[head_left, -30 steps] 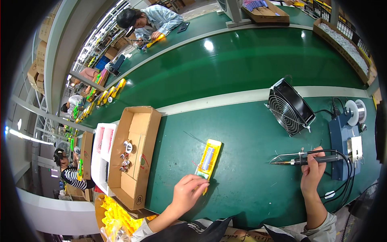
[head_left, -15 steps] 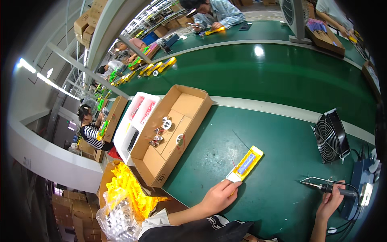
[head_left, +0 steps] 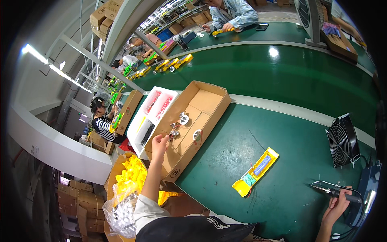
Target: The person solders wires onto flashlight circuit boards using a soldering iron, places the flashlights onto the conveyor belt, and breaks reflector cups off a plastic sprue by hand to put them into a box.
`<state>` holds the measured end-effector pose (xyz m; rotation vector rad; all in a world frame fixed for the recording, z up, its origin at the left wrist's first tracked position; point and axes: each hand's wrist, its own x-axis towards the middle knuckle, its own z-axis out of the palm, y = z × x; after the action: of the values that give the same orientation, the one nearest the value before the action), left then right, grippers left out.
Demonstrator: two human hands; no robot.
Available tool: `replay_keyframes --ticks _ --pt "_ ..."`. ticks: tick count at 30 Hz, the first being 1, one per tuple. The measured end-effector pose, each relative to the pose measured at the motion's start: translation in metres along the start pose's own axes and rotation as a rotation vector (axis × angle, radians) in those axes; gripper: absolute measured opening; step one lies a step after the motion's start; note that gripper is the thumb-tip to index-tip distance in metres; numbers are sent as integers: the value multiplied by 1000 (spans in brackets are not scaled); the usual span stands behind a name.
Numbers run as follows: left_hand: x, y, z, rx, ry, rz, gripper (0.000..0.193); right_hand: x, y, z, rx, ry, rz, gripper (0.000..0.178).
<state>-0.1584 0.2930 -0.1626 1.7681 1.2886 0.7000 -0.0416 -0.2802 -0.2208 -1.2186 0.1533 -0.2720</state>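
My left hand (head_left: pixel 160 146) is over the near left side of an open cardboard box (head_left: pixel 209 97). Its fingers are bunched beside small shiny reflector cups (head_left: pixel 184 119); whether anything is between them is hidden. A yellow flashlight housing (head_left: pixel 242 188) lies on the green table, with a blue battery (head_left: pixel 263 165), a small green circuit board (head_left: pixel 248 180) and thin red and black wires showing. No hand touches it. At the right, my right hand (head_left: pixel 338 205) is closed round the handle of a soldering iron (head_left: pixel 328 189), whose tip points left.
A black fan (head_left: pixel 342 141) stands at the right, near a blue soldering station (head_left: pixel 369 189). Left of the box are a white foam tray (head_left: pixel 166 95) and a carton of yellow housings (head_left: pixel 131 173) with a plastic bag (head_left: pixel 121 211). Co-workers sit across the green conveyor (head_left: pixel 250 68).
My left hand has let go of the yellow housing and moved left to the cardboard box. The circuit board now shows. My right hand keeps the soldering iron, and the whole view has shifted.
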Motion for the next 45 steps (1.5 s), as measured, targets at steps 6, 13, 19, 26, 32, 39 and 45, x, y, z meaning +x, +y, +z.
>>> replay_keyframes --ticks 6,13,19,26,32,39,45 --pt "35 -26 11 -71 -126 32 22 4 7 -7 -25 -23 -16 10" --pt "33 -28 11 -125 -123 44 18 1 3 1 -29 17 -35 9" --pt "31 -26 6 -300 -193 91 17 2 2 -9 -45 -40 -10 6" --pt "-43 22 -8 -492 -265 344 9 3 -4 0 18 -113 -39 8" --pt "-167 7 24 -75 -520 407 4 -5 -4 2 -126 -99 -35 13" --pt "-225 -16 73 33 -454 564 7 -10 11 11 -138 -106 -53 14" --pt "-239 -12 89 42 -425 592 10 -7 7 19 -167 -153 -108 14"
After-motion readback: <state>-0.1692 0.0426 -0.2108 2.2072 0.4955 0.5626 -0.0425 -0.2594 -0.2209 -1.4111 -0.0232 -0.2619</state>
